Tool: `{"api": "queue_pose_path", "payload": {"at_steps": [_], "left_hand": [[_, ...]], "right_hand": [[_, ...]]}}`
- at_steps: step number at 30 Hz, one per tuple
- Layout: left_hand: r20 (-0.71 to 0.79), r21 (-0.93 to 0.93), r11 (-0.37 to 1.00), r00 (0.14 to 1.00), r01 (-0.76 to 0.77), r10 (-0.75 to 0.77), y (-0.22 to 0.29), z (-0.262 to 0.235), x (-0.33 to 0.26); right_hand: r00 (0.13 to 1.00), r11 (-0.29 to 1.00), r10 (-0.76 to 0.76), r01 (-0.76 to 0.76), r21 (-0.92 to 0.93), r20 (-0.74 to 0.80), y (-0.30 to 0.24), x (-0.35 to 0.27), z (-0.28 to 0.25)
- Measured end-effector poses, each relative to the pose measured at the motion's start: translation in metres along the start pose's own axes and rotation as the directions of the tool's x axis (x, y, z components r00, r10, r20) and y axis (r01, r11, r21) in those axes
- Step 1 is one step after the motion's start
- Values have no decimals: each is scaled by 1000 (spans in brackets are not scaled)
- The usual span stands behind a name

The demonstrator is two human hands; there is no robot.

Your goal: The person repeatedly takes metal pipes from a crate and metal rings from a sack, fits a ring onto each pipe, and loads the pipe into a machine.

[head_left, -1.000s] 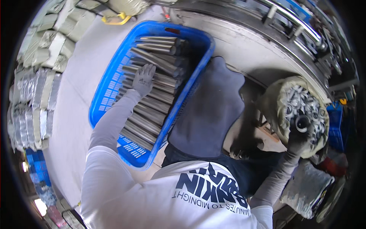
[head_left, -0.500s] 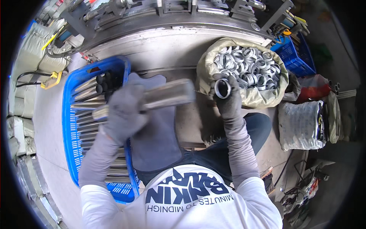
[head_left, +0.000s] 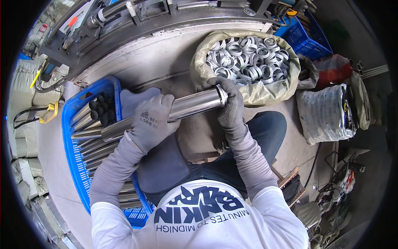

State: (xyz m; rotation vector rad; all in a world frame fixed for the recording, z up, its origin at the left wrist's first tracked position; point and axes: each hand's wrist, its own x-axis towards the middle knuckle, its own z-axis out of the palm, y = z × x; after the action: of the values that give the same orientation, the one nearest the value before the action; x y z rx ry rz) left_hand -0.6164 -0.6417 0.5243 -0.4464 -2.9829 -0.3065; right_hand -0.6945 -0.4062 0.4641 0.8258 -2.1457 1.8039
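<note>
A shiny steel tube (head_left: pixel 188 107) lies across my lap, held by both gloved hands. My left hand (head_left: pixel 150 121) wraps its middle. At the tube's right end my right hand (head_left: pixel 229 103) cups the tip, where a metal ring sits on the tube. To my left a blue plastic crate (head_left: pixel 72 124) holds several more steel tubes (head_left: pixel 93 139). In front of my right hand an open sack (head_left: pixel 248 89) is full of silver metal rings (head_left: pixel 246 58).
A grey machine frame with pipes (head_left: pixel 137 25) runs along the top. A second blue crate (head_left: pixel 304 35) stands at the upper right, and filled plastic bags (head_left: pixel 327 112) lie to the right. Stacked sacks (head_left: pixel 23 95) line the left edge.
My left hand lifted a tube out of the blue crate and brought it across my lap. My right hand took a ring from the sack and now holds it at the tube's end.
</note>
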Motion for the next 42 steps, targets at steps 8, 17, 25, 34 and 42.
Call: {"api": "queue_pose_path", "payload": {"at_steps": [8,17,25,34,42], "left_hand": [[38,36,999,999,22,-23,3,-1,2],[102,123,992,995,-19,6,-2,2,5],[-262,-553,790,955,-265,137,25,8,-48],[-662,-737,466,663,-490,-349,-70,0,-19],[-161,-658,733,920,171,-358,-9,-97,7]], "right_hand": [[978,977,166,-146,155,-128,-6,-1,23],[972,978,210,-207,40,-104,-8,1,22],[754,568,651,-404,717,-91,27,-10,14],[969,974,223,-226,-21,-107,52,29,-6],[844,696,344,64,-715,411,98,64,-41]]}}
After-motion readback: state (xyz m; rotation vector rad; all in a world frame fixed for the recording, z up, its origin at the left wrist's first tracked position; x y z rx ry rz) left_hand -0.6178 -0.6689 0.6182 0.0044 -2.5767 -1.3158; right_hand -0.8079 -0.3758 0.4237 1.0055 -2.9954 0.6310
